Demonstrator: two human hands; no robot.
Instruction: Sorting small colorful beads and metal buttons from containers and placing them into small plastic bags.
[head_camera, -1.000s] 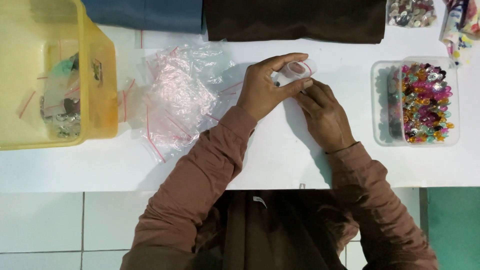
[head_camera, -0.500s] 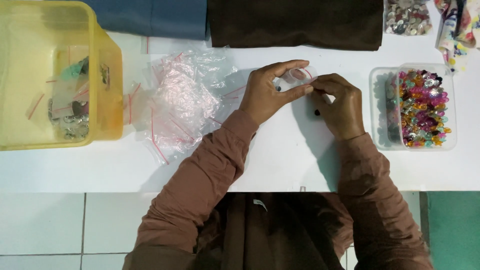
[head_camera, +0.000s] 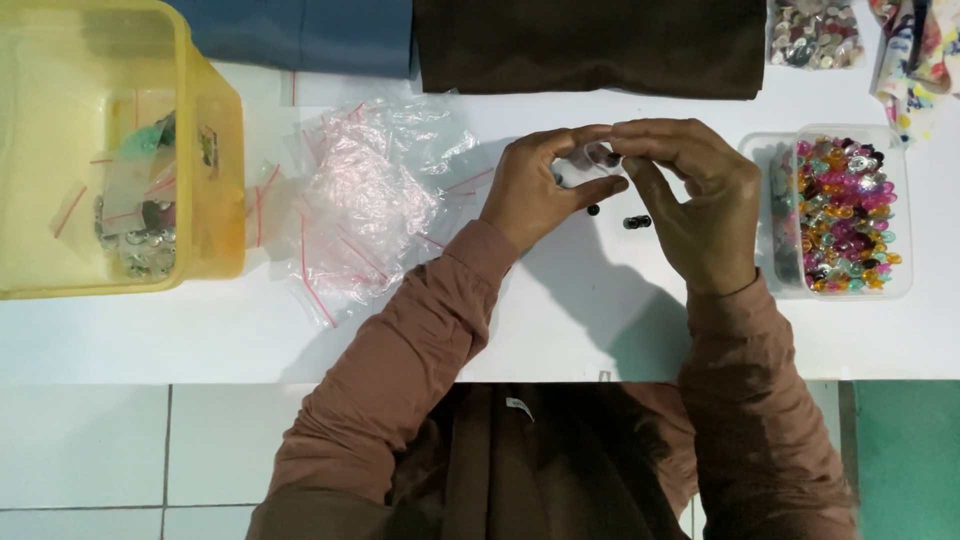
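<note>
My left hand (head_camera: 535, 190) and my right hand (head_camera: 695, 195) meet above the white table (head_camera: 560, 330). Between their fingertips they pinch a small clear plastic bag (head_camera: 592, 158) with dark bits inside. Two small dark beads (head_camera: 636, 221) lie on the table just under the hands. A heap of empty clear zip bags with red strips (head_camera: 365, 205) lies left of my left hand. A clear tray of colourful beads (head_camera: 845, 215) sits right of my right hand.
A yellow plastic bin (head_camera: 215, 170) holding a few filled bags stands at the far left. Blue cloth (head_camera: 300, 35) and dark brown cloth (head_camera: 590, 45) lie along the back edge. Another container of shiny pieces (head_camera: 815, 30) and patterned fabric (head_camera: 920, 50) sit back right.
My right hand has risen from the table to meet the left at the small bag. Two dark beads now show on the table under the hands.
</note>
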